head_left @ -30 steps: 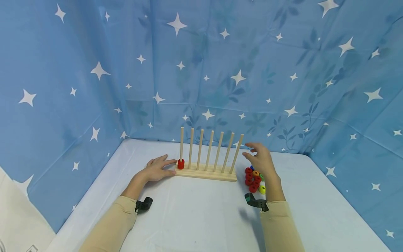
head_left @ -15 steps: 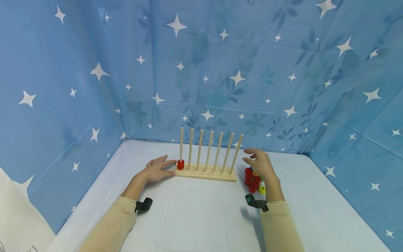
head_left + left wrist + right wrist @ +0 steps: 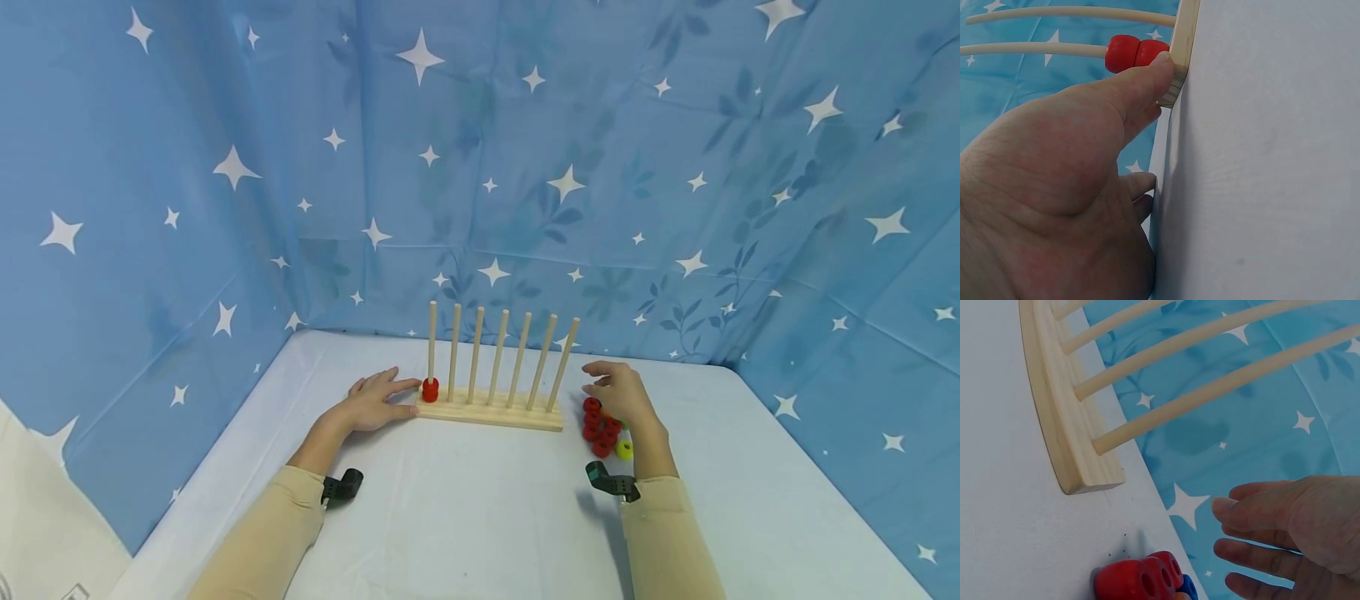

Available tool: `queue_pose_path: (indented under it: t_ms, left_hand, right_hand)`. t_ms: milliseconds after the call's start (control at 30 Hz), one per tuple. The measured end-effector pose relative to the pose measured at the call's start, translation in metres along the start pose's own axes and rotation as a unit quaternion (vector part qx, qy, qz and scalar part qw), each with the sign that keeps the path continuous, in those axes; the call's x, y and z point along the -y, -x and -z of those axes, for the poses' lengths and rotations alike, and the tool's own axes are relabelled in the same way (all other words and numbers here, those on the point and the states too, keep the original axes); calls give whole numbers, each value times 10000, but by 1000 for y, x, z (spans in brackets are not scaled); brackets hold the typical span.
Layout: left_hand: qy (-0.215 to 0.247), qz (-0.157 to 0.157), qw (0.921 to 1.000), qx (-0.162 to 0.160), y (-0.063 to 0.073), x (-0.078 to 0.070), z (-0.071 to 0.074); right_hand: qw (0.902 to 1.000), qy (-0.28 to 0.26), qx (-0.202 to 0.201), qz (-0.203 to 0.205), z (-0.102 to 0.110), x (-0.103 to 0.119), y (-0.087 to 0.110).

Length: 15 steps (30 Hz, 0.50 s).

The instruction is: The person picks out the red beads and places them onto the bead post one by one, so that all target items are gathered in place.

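A wooden peg stand (image 3: 487, 414) with several upright pegs rests on the table, two red beads (image 3: 430, 390) stacked on its leftmost peg. At its left end is my left hand (image 3: 371, 404), pinching the base between thumb and index finger. In the left wrist view the thumb (image 3: 1141, 81) lies against the base beside the red beads. My right hand (image 3: 622, 393) hovers with relaxed fingers just beyond the pile of loose beads (image 3: 602, 447), holding nothing. In the right wrist view red beads (image 3: 1124, 581) and a blue one (image 3: 1189, 587) lie below its fingers.
Red, yellow, orange and green beads make up the pile right of the stand, partly hidden by the right forearm. A white cloth covers the table (image 3: 465, 517). Blue starry curtains (image 3: 495, 167) enclose the back and sides.
My right hand has lowered toward the bead pile, its thumb and fingers drawing closer together. The left hand and the stand have stayed in place.
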State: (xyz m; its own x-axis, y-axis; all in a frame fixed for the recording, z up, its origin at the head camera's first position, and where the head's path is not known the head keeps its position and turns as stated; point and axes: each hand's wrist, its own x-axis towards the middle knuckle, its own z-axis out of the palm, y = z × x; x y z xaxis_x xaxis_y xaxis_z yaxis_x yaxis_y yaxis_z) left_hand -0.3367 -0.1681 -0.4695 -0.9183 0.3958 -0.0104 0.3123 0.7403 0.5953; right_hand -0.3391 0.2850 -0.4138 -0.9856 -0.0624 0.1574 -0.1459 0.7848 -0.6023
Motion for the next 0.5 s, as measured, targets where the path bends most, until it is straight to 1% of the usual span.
queue_pose_path:
  t_ms: [133,333,500]
  left_hand:
    - [-1,-73,10000,-23,1,-1,1]
    - [42,-28,10000,12,1,-3,2]
    - [23,20,10000,36,0,-1,1]
  right_hand:
    - [9999,-22,65,-88,-1,-3,-1]
    - [9998,35,110,-150,-3,-8,-2]
    - [9997,130,123,-143,-5,-13,-3]
